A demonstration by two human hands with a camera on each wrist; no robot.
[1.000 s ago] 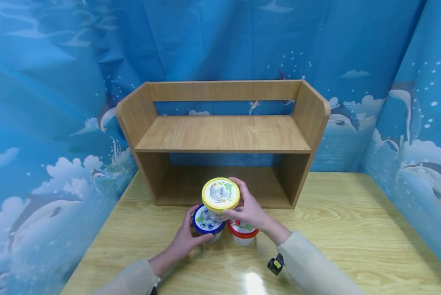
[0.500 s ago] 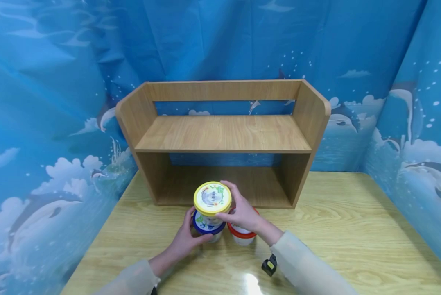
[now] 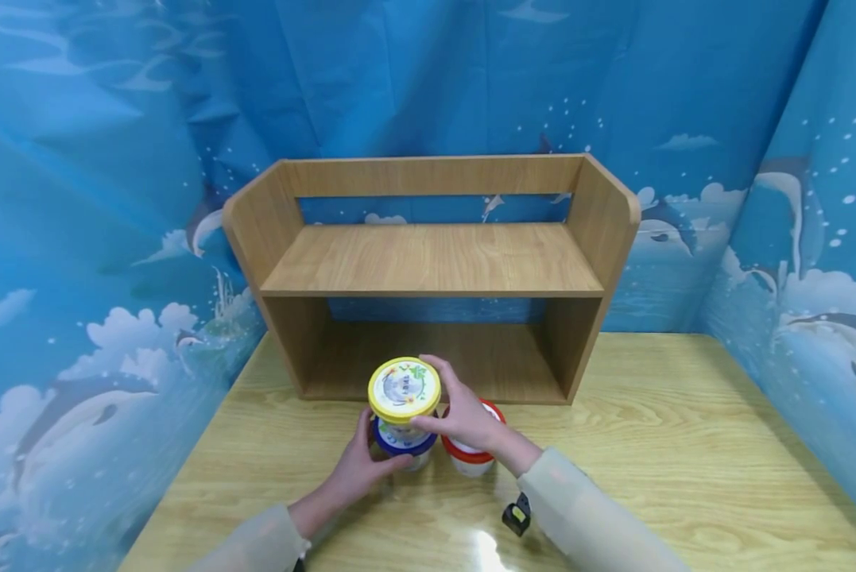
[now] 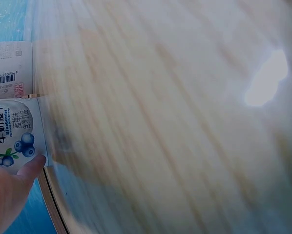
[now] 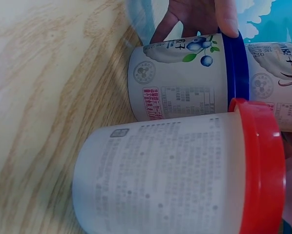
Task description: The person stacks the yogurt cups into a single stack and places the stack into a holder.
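A glossy wooden table (image 3: 649, 445) sits inside blue ocean-print curtains. The left hand (image 3: 359, 465) grips the blue-lidded tub (image 5: 185, 85); the right hand (image 3: 463, 413) clasps the yellow-lidded tub (image 3: 404, 389) directly above it. Misaligned, it could slide off and topple. A red-lidded tub (image 5: 185, 175) crowds the right hand; beyond stands a wooden shelf (image 3: 431, 262).

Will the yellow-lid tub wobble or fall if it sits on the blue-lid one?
Probably steady: the yellow-lid tub looks stiff, upright and flat-bottomed, and the blue-lid tub has a flat lid. It sits high and narrow, so a sideways nudge might tip it. The right hand grips it; the left hand steadies the lower tub.
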